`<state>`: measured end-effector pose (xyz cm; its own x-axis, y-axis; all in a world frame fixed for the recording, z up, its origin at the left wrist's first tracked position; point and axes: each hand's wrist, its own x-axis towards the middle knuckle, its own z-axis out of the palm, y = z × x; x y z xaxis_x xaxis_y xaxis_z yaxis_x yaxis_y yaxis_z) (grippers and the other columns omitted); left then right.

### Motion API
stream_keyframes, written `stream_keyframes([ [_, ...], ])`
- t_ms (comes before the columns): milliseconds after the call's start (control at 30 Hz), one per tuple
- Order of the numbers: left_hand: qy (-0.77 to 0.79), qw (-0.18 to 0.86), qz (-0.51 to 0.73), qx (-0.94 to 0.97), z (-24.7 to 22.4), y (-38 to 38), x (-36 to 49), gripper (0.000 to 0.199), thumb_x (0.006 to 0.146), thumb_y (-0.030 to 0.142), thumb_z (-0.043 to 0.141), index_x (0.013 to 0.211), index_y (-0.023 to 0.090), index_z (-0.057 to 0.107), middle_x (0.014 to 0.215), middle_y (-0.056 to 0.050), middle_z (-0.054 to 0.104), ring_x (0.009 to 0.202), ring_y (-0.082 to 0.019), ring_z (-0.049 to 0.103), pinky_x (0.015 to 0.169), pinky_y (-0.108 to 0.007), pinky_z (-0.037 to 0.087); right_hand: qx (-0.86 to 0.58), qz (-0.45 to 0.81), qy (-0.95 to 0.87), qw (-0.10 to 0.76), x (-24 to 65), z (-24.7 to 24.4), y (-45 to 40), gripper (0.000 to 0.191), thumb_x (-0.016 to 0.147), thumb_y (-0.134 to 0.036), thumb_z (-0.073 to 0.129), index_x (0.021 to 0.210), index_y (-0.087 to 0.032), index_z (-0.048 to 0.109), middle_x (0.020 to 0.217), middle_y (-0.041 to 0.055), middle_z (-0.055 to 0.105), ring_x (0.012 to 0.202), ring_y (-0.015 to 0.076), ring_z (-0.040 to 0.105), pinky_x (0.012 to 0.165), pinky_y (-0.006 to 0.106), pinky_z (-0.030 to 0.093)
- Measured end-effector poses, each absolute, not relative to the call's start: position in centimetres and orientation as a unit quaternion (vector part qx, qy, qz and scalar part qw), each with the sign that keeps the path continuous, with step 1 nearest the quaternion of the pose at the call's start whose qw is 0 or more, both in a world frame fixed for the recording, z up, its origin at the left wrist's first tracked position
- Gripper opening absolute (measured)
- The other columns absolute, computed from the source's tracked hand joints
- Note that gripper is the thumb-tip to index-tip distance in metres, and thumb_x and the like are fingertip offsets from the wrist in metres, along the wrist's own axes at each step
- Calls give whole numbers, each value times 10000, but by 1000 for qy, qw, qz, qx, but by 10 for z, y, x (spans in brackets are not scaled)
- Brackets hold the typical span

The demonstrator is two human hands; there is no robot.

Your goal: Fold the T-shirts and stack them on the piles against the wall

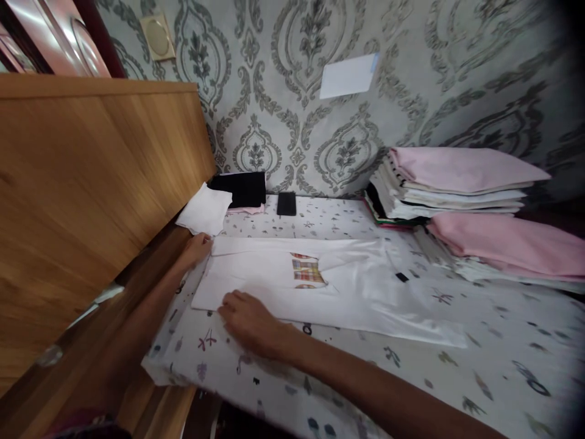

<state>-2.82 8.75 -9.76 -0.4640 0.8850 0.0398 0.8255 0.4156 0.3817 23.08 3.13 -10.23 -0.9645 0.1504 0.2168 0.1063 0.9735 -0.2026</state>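
A white T-shirt [256, 271] lies lengthwise on the patterned bedsheet, its long sides folded inward. A plaid print [307, 271] in yellow and red shows partly between the folds. At the garment's far left corner, my left hand [197, 250] has its fingers closed on the edge. My right hand [251, 323] rests at the near side, close to the left end, with curled fingers gripping the cloth there. The shirt's right end spreads out wider and looks wrinkled, with a small black tag-like patch [401, 277] beside it.
Stacked folded clothes [457, 183] with pink on top stand by the wall, and another pile [512, 244] sits nearer. Black folded cloth [242, 189], a white cloth [205, 208] and a dark flat rectangular object [286, 203] lie at the back. A wooden panel [100, 164] borders the left.
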Motion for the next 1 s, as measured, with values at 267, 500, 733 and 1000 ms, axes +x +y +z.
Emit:
stream_keyframes([
  [267,852,135,154,482,-98,122,-32,207,651,351,696,676,198,558,699,-32,630,748,-226,609,596,-268,381,-132,68,-985,88,163,-98,10,193,899,-95,521,1050,-67,637,992,165,667,929,282,619,633,359,548],
  [500,823,187,212,493,-84,116,-20,159,649,255,615,614,206,468,495,65,409,502,-130,465,474,-228,292,-247,215,-938,116,171,-93,25,197,839,-104,533,1011,-148,618,989,99,702,809,222,651,646,317,507],
  [733,708,287,356,537,-37,142,39,204,694,288,624,827,206,493,553,87,446,418,-84,420,419,-194,298,-333,540,-663,398,254,-92,32,95,719,-123,554,742,-211,529,633,-64,559,603,101,550,572,198,425],
  [1000,674,388,290,558,-73,189,187,311,838,251,636,1094,190,469,587,66,549,425,-104,546,461,-203,422,-439,718,-380,384,364,-111,33,161,665,-213,668,750,-192,532,578,-43,618,536,119,625,516,211,486],
])
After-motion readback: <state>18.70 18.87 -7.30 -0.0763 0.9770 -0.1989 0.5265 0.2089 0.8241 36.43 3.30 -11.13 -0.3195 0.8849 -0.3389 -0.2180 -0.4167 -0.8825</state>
